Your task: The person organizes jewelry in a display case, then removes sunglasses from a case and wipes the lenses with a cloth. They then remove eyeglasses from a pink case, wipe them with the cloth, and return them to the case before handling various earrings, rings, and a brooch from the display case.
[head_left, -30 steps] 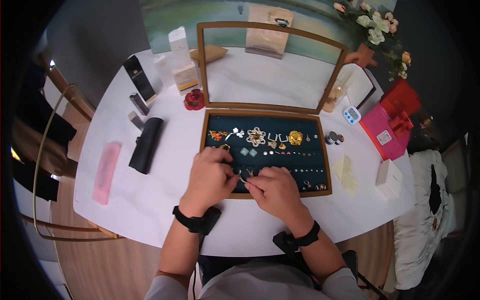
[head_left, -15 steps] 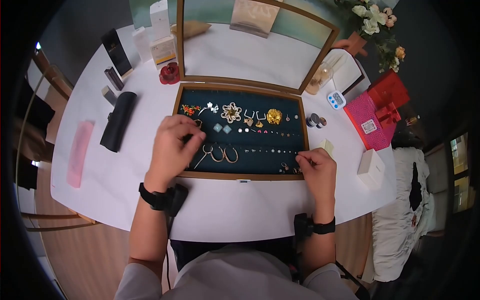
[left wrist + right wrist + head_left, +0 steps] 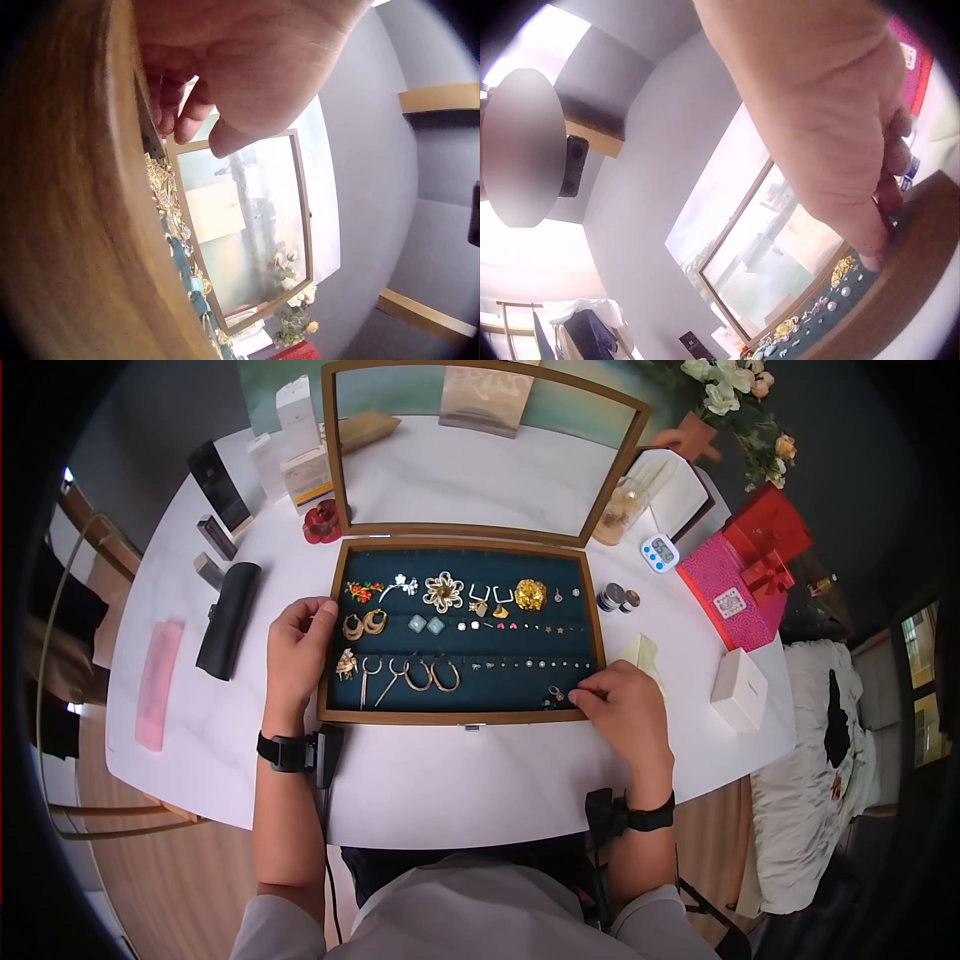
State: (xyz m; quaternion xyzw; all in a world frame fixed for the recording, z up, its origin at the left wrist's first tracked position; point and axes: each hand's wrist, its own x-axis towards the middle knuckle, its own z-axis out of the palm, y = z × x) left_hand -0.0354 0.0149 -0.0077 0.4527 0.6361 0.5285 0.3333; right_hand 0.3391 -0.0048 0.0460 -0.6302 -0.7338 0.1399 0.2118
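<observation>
A wooden jewelry box (image 3: 460,717) with a dark green lining lies in front of me, its clear lid (image 3: 487,533) raised. Earrings and brooches sit in rows inside: a gold flower brooch (image 3: 531,594), a white flower brooch (image 3: 442,591), large hoop earrings (image 3: 445,674), rows of small studs. My left hand (image 3: 298,655) is at the box's left rim, fingers loosely bent, thumb apart from them in the left wrist view. My right hand (image 3: 632,705) reaches over the near right corner, thumb and fingers bent beside small earrings (image 3: 554,694); I cannot tell whether it pinches one.
A black case (image 3: 228,620) and a pink pouch (image 3: 159,685) lie left. Boxes (image 3: 297,420) and a red flower ornament (image 3: 321,521) stand behind left. A white timer (image 3: 660,553), pink gift bag (image 3: 730,600), white box (image 3: 740,690) and yellow paper (image 3: 640,654) are right.
My left hand has moved from over the hoop earrings out to the left rim, uncovering gold earrings. My right hand has gone from beside the hoops to the near right corner.
</observation>
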